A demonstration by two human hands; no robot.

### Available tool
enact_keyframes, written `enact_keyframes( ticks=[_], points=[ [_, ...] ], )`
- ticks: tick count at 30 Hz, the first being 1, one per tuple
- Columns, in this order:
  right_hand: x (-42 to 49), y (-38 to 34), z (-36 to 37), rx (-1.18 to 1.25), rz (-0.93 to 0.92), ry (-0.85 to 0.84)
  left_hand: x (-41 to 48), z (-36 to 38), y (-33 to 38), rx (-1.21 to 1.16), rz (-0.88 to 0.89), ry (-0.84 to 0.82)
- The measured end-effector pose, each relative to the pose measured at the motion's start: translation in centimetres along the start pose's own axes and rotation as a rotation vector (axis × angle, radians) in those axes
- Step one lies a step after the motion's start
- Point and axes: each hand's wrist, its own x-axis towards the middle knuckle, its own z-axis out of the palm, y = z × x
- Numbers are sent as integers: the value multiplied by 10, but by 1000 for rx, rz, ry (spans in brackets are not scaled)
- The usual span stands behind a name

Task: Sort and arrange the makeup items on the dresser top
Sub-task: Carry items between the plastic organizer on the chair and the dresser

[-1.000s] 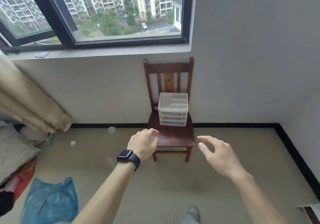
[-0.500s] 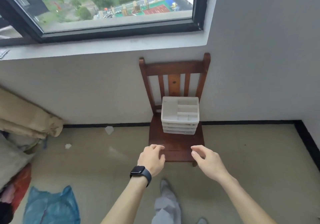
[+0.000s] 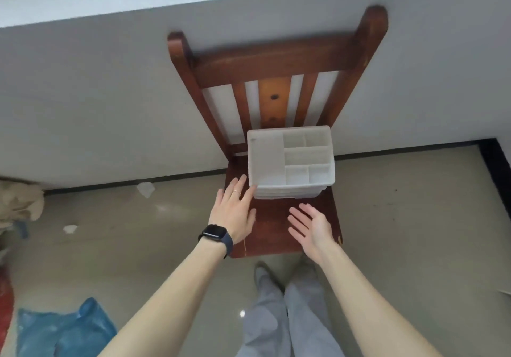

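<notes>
On the wooden chair (image 3: 276, 58) seat, a white compartmented organizer (image 3: 290, 160) is set near the backrest. Nothing is gripped, and both hands are held with fingers straight. The left hand (image 3: 233, 213) is stretched to the organizer's front left corner, perhaps touching it. The right hand (image 3: 311, 226) is held just before it, apart.

Left grip (image 3: 233, 214) palm down, fingers straight, right grip (image 3: 311, 226) palm turned inward, fingers loosely spread
</notes>
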Motion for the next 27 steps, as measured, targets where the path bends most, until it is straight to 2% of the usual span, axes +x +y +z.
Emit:
enact_keyframes(
  ticks=[5, 14, 20, 27],
  points=[
    [53, -9, 26, 270, -68, -1, 57, 35, -18, 83, 81, 110],
    [88, -3, 29, 553, 32, -50, 75, 67, -29, 102, 91, 174],
    [92, 1, 33, 600, 61, -61, 74, 67, -23, 84, 55, 156],
    [101, 5, 45, 590, 18, 9, 78, 61, -20, 149, 51, 123]
  ],
)
